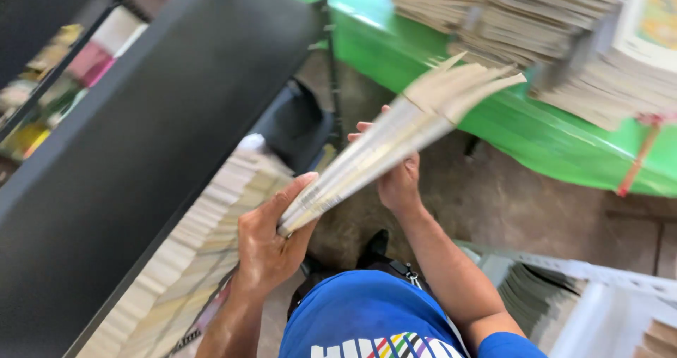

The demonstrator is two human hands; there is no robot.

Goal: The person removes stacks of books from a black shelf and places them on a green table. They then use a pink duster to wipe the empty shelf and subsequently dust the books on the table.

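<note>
At centre | left hand fingers clamp the bundle of thin booklets at its near end | right hand props it underneath, keeping it level | stacked booklets below the dark shelf | green surface beyond.

- Two hands up, lower middle.
- One bundle of booklets between them, centre.
- One green table, upper right.
- One black shelf, left.

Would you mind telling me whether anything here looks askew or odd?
Mildly: the bundle of booklets held between the left hand and right hand fans apart at its far end.
</note>
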